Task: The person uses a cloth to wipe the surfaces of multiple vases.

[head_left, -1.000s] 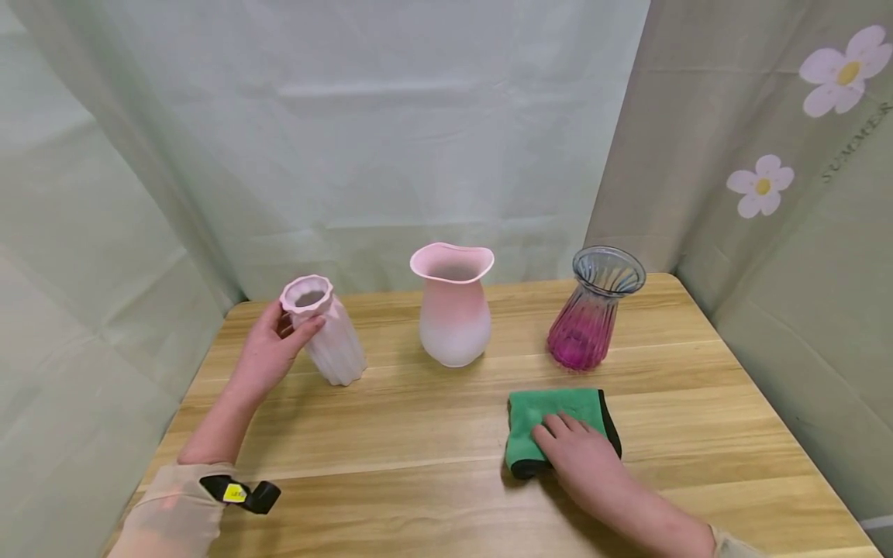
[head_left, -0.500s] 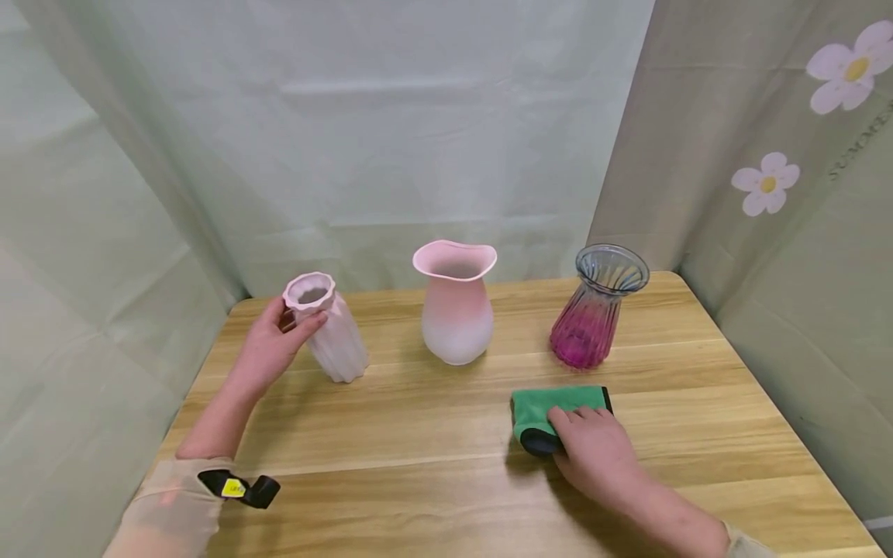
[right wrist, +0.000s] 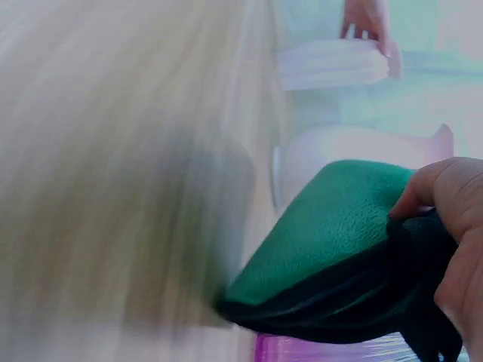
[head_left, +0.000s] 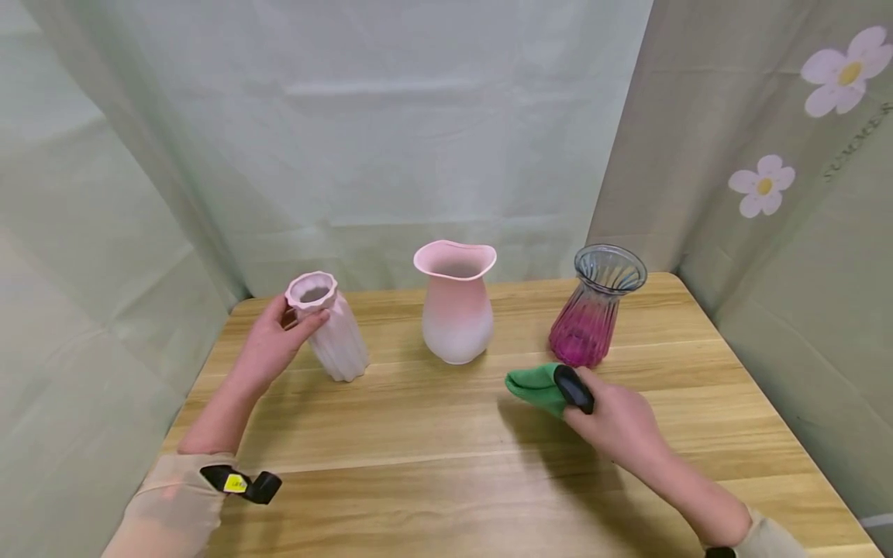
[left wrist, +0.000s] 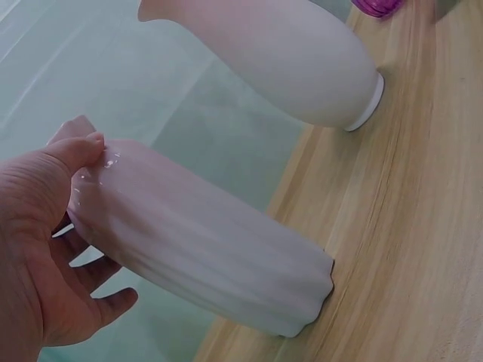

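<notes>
At the table's left stands a pale pink fluted vase, its scalloped neck pinched between the thumb and fingers of my left hand. The left wrist view shows the thumb on the near side of the neck, with the vase's base on the wood. My right hand grips a folded green cloth with black edging, held above the table and casting a shadow. In the right wrist view the cloth hangs from the thumb and fingers.
A pink-and-white vase with a wavy rim stands at the middle back. To its right is a ribbed glass vase, magenta below and bluish above. Curtains enclose the wooden table behind and at both sides.
My right hand has closed on the green cloth, lifted it off the table and turned it, moving towards the glass vase. The left hand keeps its hold on the fluted vase.
</notes>
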### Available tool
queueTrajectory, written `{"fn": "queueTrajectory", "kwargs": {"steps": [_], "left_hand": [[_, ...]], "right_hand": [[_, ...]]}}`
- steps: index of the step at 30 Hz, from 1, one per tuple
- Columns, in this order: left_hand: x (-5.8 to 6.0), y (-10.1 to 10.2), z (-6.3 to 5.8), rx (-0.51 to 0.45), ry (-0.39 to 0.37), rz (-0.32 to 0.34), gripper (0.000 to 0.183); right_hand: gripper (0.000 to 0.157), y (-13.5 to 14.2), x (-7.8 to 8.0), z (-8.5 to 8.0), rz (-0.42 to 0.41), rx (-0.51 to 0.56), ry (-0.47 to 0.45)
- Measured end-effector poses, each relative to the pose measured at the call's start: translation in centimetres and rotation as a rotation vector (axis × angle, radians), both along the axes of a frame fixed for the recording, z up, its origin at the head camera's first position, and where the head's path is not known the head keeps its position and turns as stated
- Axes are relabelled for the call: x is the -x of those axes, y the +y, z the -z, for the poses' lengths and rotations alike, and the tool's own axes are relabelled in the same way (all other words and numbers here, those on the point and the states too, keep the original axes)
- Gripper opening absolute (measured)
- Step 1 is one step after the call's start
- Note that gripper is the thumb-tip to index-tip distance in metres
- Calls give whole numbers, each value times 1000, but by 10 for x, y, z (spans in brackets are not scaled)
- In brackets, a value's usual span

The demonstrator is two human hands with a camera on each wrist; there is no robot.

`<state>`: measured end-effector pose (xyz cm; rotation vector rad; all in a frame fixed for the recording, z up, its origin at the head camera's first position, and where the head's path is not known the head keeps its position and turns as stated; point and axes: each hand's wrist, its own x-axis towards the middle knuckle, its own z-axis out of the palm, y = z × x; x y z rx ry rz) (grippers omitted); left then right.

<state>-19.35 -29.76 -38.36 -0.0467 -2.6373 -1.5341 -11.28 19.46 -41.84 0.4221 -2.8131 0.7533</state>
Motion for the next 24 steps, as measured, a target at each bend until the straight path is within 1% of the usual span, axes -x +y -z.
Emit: {"fn": "queueTrajectory", "kwargs": {"steps": [3,5,10,13,16,21,24], "left_hand": [[-1,1,-1,-1,1,2,76],[-2,2,-3,-2,-2,3,76],[-3,3,-4,-15,-9,6,77],[-3,3,-3,-18,-8,4,77],[-2,3,-1,-17,-5,4,77],[-3,4,0,-20,4,3,78],[-3,4,-1,-20,12,3,77]], "right_hand": [[23,-2,2,-8,23,93,-68],[26,-4,4,-13,35,150,-105],[30,-11,8,-22,29,280,-182],[28,-18,10,-26,23,366,-223],[29,-26,13,-27,0,438,-226],[28,-43,17,-26,-51,533,-197],[20,-57,18,-26,-77,592,-169]]}}
